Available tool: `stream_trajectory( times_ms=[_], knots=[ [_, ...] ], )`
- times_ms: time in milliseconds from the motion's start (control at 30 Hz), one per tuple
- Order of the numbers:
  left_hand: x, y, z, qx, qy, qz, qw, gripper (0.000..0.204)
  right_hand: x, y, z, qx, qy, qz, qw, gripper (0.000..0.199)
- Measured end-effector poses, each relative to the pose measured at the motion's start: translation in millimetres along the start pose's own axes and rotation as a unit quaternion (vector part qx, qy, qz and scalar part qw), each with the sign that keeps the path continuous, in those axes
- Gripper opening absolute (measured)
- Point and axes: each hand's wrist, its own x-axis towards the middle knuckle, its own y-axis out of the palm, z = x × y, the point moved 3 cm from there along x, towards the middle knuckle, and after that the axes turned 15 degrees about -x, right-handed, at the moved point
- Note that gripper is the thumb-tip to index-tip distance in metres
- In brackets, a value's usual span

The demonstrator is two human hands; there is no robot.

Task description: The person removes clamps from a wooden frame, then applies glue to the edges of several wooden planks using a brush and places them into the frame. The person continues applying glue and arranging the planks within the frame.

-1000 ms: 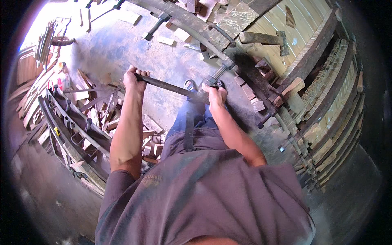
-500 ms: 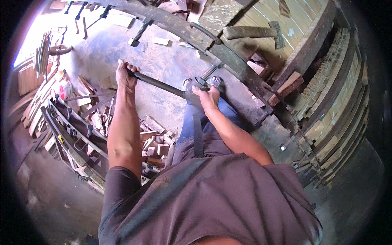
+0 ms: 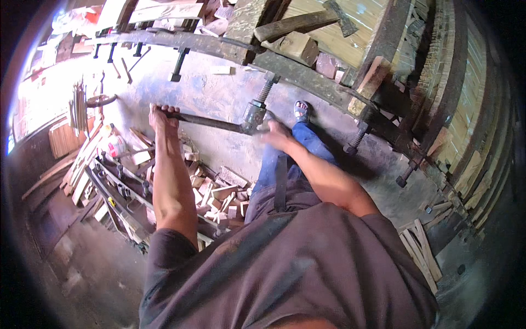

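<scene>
Compared with the frame half a second earlier, the long dark metal bar (image 3: pixel 205 122) is seen lying flatter, and the right hand (image 3: pixel 275 134) is now blurred beside the rusty screw-clamp head (image 3: pixel 253 115) rather than settled on it. The left hand (image 3: pixel 160 117) is closed around the bar's outer end; whether the right hand is clasping anything cannot be told (motion blur hides the fingers). The bar's long axis runs left to right, sloping slightly down toward the clamp head, where its right end is seated. The clamp's threaded screw (image 3: pixel 267 88) rises to the heavy dark wooden beam (image 3: pixel 296 71) above. Bare concrete floor (image 3: pixel 219 96) lies open behind the bar; scattered wood offcuts (image 3: pixel 216 192) crowd the space below it.
</scene>
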Motion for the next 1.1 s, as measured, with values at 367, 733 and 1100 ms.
stream_trajectory(
  times_ms=[367, 733, 1100],
  knots=[
    [-4, -3, 10, 0.003, -0.041, -0.048, 0.998, 0.034, -29, -5, 73, -0.209, -0.030, -0.292, 0.933, 0.049],
    [16, -45, 15, -0.003, -0.136, -0.120, 0.983, 0.035, -37, 9, 36, -0.213, 0.063, 0.050, 0.974, 0.054],
    [-91, 65, 136, 0.007, -0.295, 0.097, 0.951, 0.018, -152, -89, -28, -0.291, 0.134, -0.252, 0.913, 0.031]
  ],
)
